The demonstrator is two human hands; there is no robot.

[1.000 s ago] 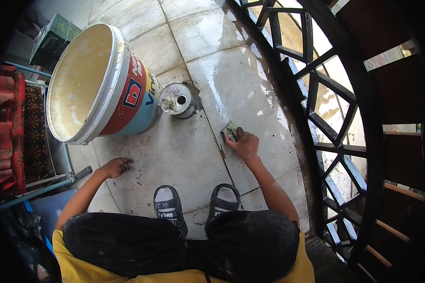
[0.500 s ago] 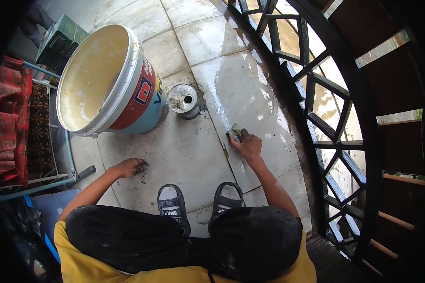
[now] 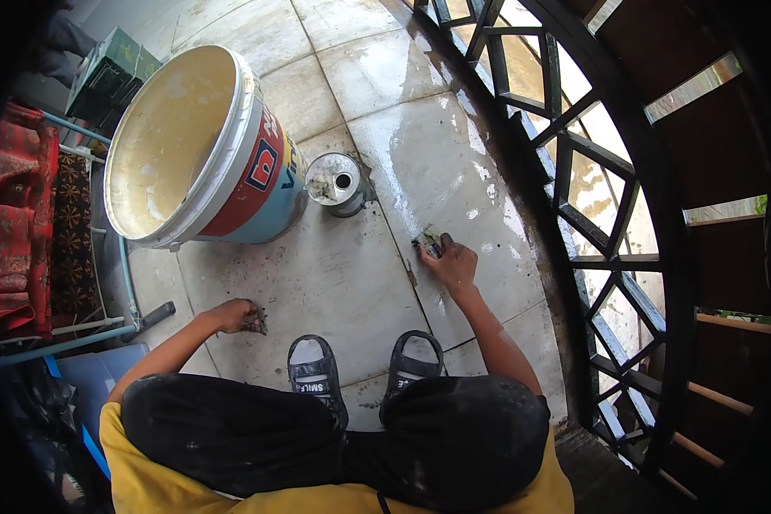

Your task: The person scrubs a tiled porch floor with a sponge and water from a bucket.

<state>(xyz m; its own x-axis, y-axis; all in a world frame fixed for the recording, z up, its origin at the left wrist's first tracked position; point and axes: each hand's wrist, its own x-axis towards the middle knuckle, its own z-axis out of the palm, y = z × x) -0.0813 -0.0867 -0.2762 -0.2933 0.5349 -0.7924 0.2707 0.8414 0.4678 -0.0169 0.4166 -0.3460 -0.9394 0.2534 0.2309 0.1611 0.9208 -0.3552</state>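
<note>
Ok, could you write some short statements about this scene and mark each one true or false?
1. The right hand presses a small pad on the floor. True.
2. The bucket is full of paint. False: its pale inside wall and bottom show, and it looks empty.
3. The tin stands right beside the bucket. True.
4. The left hand holds the tin. False: it rests on the floor, far from the tin, to the left of the sandals.
5. The person is barefoot. False: both feet wear sandals.
</note>
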